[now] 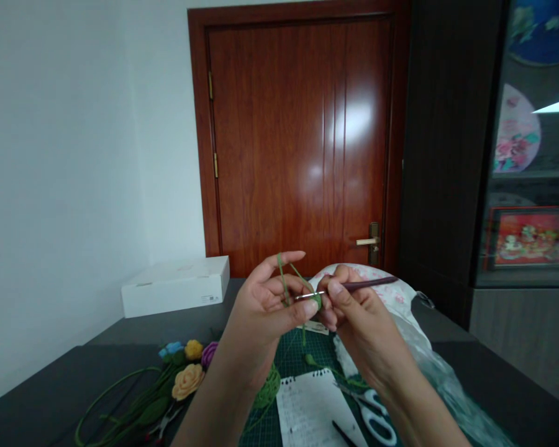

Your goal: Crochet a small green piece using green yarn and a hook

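In the head view my right hand (349,301) grips a crochet hook (370,283) with a dark handle and a thin metal shaft pointing left. My left hand (274,292) pinches a small piece of green crochet (317,301) between thumb and fingers, right at the hook's tip. Green yarn (284,279) loops over the raised left index finger and runs down to the work. Below, partly behind my left wrist, lies a ball of green yarn (268,388). The two hands nearly touch.
A green cutting mat (291,347) bears a handwritten notepad (307,403), a pen (342,433) and white-handled scissors (377,422). Crocheted flowers (189,380) with green stems lie left. A white box (177,288) stands behind; a plastic bag (447,379) lies right.
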Motion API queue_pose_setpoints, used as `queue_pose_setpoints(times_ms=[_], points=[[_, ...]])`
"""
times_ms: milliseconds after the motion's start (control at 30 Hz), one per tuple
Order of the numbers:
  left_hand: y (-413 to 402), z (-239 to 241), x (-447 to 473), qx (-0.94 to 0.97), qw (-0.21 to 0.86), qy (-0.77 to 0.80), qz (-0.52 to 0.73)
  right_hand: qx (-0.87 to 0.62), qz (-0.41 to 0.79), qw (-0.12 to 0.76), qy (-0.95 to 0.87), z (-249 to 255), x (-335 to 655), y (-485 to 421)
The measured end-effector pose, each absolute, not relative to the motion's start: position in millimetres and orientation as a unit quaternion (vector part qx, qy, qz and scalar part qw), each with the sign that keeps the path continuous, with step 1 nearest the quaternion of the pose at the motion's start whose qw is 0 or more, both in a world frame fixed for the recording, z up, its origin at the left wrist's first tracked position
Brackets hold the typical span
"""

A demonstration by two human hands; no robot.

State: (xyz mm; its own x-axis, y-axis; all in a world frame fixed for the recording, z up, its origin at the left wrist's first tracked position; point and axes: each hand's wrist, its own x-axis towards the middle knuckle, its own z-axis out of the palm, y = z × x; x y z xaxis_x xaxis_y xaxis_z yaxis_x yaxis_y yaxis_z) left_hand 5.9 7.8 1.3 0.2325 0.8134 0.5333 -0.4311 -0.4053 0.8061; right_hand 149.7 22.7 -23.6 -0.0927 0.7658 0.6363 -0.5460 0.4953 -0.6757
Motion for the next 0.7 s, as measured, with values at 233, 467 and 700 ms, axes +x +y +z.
queue_pose_setpoints(times_ms=[233,467,700], points=[[-2,-1,18,0.516,0.534,0.184,0.644,-0.145,-0.053,0.716,-0.681,-36,161,24],[0,1,14,0.488,0.67,0.107,0.549,-0.053,0.207,0.798,-0.563,-39,146,21],[5,1,8,0.507,0.681,0.07,0.523,-0.001,0.44,0.747,-0.499,-30,144,17]])
